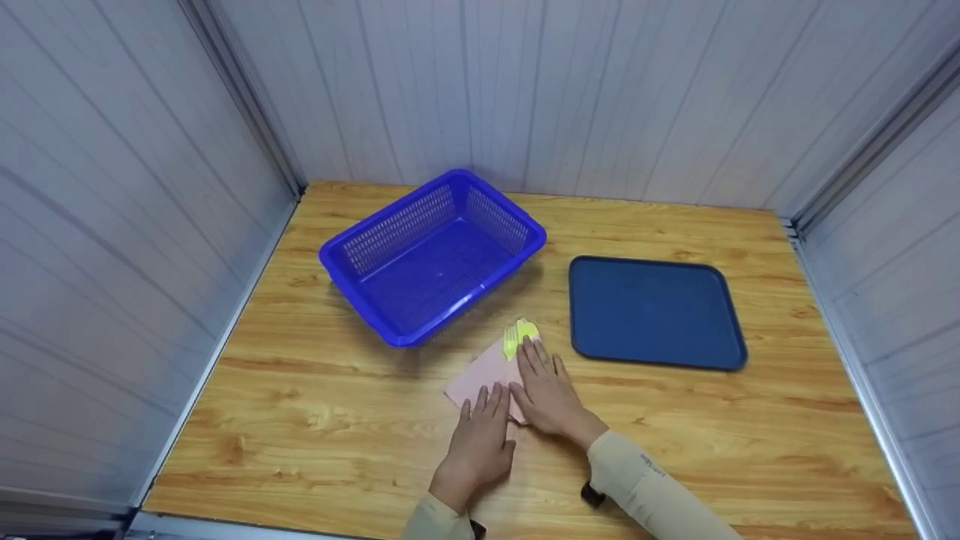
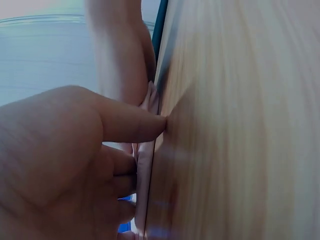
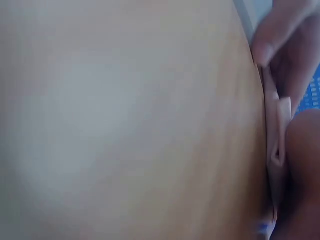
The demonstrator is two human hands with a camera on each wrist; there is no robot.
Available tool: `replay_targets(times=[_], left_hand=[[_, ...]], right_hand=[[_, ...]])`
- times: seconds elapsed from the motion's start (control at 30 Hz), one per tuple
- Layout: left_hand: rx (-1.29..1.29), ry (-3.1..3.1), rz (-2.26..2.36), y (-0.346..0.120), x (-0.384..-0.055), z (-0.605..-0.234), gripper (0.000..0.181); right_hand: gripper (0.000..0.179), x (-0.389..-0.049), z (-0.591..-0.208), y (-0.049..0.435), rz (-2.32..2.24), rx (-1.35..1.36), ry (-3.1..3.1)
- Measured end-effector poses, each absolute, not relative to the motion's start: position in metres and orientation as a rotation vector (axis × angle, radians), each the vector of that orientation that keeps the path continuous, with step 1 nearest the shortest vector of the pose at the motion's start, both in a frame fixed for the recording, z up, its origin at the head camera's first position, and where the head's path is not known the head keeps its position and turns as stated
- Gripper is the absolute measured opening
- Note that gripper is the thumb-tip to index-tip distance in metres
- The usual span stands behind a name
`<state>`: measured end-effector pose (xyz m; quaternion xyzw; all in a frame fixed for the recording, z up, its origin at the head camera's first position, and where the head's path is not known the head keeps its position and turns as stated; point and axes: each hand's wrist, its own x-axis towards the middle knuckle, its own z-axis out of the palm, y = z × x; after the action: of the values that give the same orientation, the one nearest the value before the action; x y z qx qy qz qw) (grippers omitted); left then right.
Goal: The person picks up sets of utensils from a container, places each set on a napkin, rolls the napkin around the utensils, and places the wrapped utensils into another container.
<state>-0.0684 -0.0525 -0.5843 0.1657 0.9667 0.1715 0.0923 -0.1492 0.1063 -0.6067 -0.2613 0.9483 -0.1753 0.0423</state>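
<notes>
A folded pink cloth (image 1: 482,374) lies on the table between the basket and my hands. At its far corner sit a yellow fork (image 1: 511,342) and a second yellow piece (image 1: 528,328), whose lower part is hidden under my right fingers. My right hand (image 1: 547,391) lies flat over the cloth's right side with fingers extended. My left hand (image 1: 480,441) rests its straight fingertips on the near edge. In the left wrist view, the thumb (image 2: 145,125) touches the table beside the cloth (image 2: 144,180). Loose folded layers of cloth (image 3: 275,135) show in the right wrist view.
A blue-purple plastic basket (image 1: 457,300) with slotted sides stands at the back left, just beyond the cloth. To the right lies a dark blue tray (image 1: 654,311). Pale panel walls (image 1: 495,97) bound the wooden table (image 1: 337,435) at the back and both sides.
</notes>
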Motion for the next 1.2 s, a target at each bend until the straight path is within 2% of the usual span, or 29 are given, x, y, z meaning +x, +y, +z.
replay_targets(times=[0.23, 0.43, 0.53, 0.67, 0.83, 1.07, 1.2], left_hand=[[0.492, 2.824, 0.54, -0.056, -0.071, -0.584, 0.08], [0.459, 2.819, 0.546, -0.059, -0.069, -0.585, 0.083], [0.462, 2.813, 0.562, -0.058, -0.067, -0.586, 0.084], [0.477, 2.839, 0.542, -0.056, -0.069, -0.587, 0.082], [0.467, 2.864, 0.514, -0.056, -0.073, -0.584, 0.075], [0.519, 2.889, 0.725, -0.071, -0.082, -0.578, 0.053], [0.353, 3.023, 0.762, -0.083, -0.089, -0.579, 0.043]], right_hand=[[0.068, -0.177, -0.611, 0.097, -0.556, -0.643, 2.932], [0.068, -0.177, -0.612, 0.094, -0.569, -0.66, 2.908], [0.066, -0.17, -0.606, 0.097, -0.529, -0.764, 2.924], [0.051, -0.157, -0.589, 0.104, -0.498, -1.055, 2.878], [0.038, -0.143, -0.582, 0.11, -0.486, -1.278, 2.765], [0.04, -0.136, -0.586, 0.109, -0.376, -1.295, 2.814], [0.043, -0.134, -0.585, 0.107, -0.3, -1.284, 2.821]])
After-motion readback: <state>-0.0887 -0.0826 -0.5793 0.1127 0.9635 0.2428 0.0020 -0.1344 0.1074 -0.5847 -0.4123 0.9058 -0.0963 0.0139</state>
